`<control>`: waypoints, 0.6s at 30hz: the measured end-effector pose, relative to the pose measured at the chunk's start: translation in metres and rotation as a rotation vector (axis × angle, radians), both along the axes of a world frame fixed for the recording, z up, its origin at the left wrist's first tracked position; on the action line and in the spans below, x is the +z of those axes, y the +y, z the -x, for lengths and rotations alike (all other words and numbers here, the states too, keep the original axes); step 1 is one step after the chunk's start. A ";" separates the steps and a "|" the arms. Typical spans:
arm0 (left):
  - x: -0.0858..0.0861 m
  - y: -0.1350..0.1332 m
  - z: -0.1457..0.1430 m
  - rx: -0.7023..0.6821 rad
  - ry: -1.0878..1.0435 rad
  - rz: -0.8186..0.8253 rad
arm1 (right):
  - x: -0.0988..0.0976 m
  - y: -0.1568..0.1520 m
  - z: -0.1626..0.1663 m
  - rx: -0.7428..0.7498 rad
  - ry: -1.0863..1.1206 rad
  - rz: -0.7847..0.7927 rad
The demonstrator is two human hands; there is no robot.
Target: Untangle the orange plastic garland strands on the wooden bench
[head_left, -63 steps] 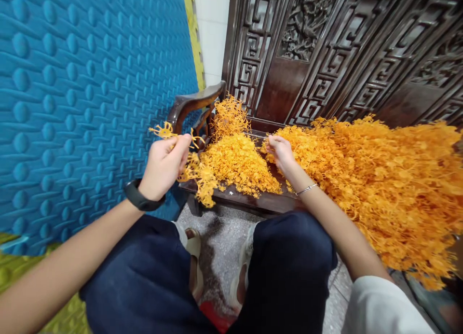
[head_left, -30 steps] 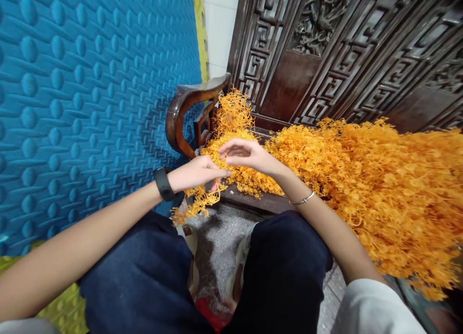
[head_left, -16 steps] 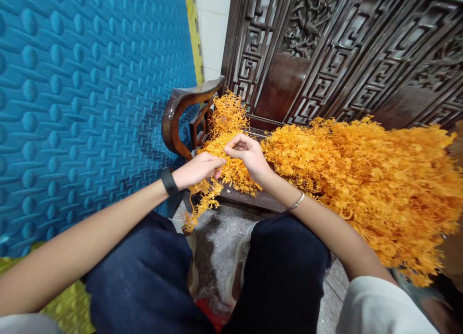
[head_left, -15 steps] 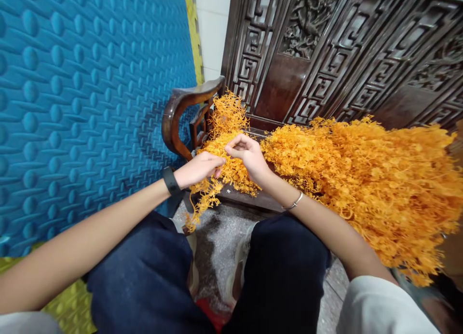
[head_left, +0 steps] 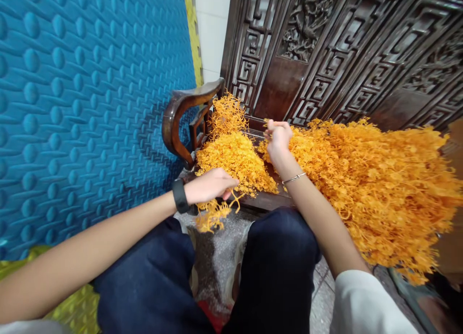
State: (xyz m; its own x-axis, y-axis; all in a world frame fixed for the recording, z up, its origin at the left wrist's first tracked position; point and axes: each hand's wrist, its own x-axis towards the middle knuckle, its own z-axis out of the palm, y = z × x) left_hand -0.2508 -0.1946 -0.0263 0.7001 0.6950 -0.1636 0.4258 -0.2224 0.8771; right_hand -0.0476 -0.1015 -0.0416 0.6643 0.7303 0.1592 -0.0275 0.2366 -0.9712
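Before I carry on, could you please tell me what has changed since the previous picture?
The right hand moved forward and right, away from the left hand, which shifted slightly right and nearer the body, still holding orange sprigs. The large orange heap stayed put.

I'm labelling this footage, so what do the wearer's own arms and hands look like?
The bare left hand has a black wristband at its wrist; the bare right hand, a thin silvery bracelet. The pale sleeves look short.

Orange floral sprigs (head_left: 227, 113), spidery, tangled.
One cluster (head_left: 211, 215) dangling from left hand (head_left: 211, 185); low heap (head_left: 235, 155) on wooden seat (head_left: 267, 202), beside larger, bushy pile (head_left: 369, 189).
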 end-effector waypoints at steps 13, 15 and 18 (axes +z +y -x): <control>-0.004 0.010 -0.004 0.041 -0.021 0.119 | -0.091 0.000 -0.029 0.075 -0.692 -0.103; -0.003 0.011 -0.007 0.040 -0.015 0.130 | -0.091 0.001 -0.025 0.101 -0.815 -0.138; -0.003 0.013 -0.007 0.049 -0.022 0.152 | -0.094 0.005 -0.023 0.114 -0.884 -0.156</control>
